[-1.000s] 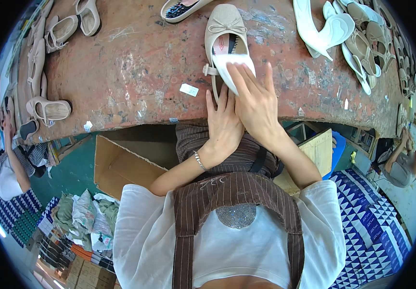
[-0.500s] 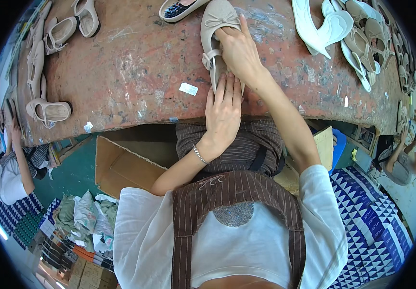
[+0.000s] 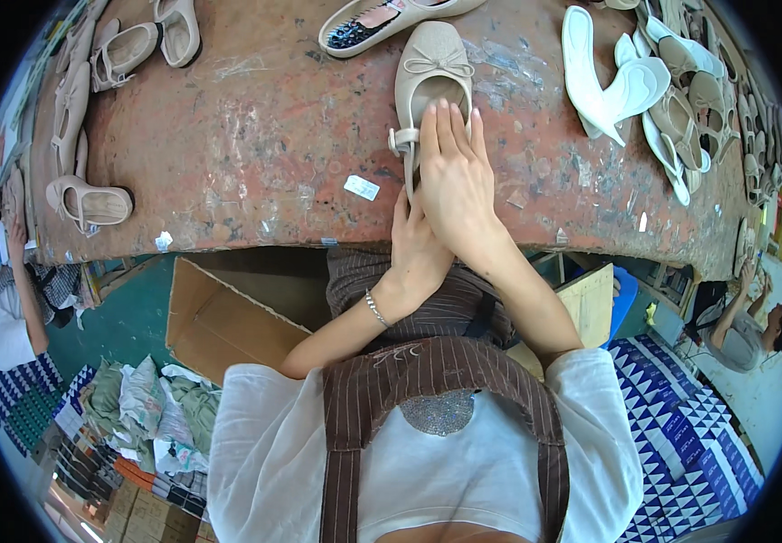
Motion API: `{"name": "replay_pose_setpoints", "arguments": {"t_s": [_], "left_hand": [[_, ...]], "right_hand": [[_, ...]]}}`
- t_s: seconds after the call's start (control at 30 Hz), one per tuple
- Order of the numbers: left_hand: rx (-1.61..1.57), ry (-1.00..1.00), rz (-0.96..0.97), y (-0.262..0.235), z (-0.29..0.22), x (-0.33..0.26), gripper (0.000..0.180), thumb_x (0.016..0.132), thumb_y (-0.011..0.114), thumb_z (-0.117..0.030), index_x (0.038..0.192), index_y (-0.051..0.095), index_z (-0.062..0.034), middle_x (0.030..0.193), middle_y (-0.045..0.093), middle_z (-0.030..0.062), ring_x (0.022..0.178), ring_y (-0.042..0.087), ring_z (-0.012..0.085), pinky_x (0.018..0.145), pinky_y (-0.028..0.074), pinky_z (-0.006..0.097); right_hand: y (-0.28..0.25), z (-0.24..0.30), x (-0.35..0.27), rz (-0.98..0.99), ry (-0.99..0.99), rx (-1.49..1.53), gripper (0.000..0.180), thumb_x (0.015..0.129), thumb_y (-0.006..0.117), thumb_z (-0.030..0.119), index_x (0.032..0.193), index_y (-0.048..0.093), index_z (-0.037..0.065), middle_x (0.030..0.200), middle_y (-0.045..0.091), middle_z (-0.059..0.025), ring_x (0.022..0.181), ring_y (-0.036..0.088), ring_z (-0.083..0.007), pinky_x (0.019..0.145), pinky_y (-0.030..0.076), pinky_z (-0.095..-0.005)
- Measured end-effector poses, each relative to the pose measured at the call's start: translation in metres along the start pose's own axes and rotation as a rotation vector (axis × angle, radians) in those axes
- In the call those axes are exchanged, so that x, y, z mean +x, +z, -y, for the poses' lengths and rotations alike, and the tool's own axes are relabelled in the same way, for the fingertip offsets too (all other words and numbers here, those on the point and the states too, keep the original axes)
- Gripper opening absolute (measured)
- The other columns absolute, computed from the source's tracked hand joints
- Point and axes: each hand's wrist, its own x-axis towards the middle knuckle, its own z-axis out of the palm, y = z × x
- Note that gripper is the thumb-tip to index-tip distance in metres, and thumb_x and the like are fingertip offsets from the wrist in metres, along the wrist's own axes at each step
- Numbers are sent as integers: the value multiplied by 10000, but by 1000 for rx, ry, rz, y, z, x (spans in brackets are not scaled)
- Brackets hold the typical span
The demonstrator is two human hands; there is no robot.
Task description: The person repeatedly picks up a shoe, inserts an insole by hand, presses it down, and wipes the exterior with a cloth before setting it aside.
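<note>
A beige flat shoe (image 3: 433, 56) with a bow and a side strap lies on the worktable (image 3: 264, 154), toe pointing away from me. My right hand (image 3: 456, 176) rests over its opening, fingers stretched out side by side and pressing down on the insole. Just below, at the heel end, my left hand (image 3: 420, 253) is tucked partly beneath the right one. Its visible fingers point up along the shoe's left edge; the others are covered, as is the heel. Beyond the toe lies another beige shoe (image 3: 377, 25) with a dark patterned lining.
White insoles (image 3: 610, 90) and several beige shoes (image 3: 680, 122) are piled at the right. More shoes (image 3: 92, 204) line the left side. A small white label (image 3: 362, 187) lies left of the shoe. Below the table edge is an open cardboard box (image 3: 228, 312). People work at both sides.
My right hand has drawn back from the toe and flattened over the shoe's opening. My left hand has slid toward me, under the right. The shoe sits slightly lower and further right in view.
</note>
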Motion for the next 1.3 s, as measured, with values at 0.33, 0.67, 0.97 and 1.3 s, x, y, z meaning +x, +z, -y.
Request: {"name": "replay_pose_setpoints", "arguments": {"t_s": [0.33,0.67,0.97,1.3], "left_hand": [[-251,-29,-72,-47,20,9,217,831,680,-33,1036,724,21,1166,686,175,1163,604,342,967,481,454],[528,-159,-597,-207,150,96,258,913,669,-108,1131,674,30,1194,663,210,1153,601,343,1005,447,426],[-112,43,-123,-35,100,199,116,825,673,-90,878,672,14,904,642,136,863,595,347,792,471,444],[-131,-1,-97,-85,57,16,201,747,750,-2,945,728,-26,946,645,88,926,578,287,844,470,404]], "right_hand": [[-62,-69,50,82,181,953,347,773,558,-45,1072,729,-1,948,732,-179,899,709,-312,970,504,-392],[-12,-264,53,81,762,156,518,777,778,350,1154,662,14,983,716,-151,899,696,-305,819,530,-409],[-105,-209,29,-318,754,1429,445,1044,417,216,1364,459,-90,1330,569,-250,1219,591,-294,975,525,-380],[-99,-94,-22,97,-133,293,424,819,635,70,1242,654,74,1173,587,-140,1075,537,-321,981,418,-440]]}}
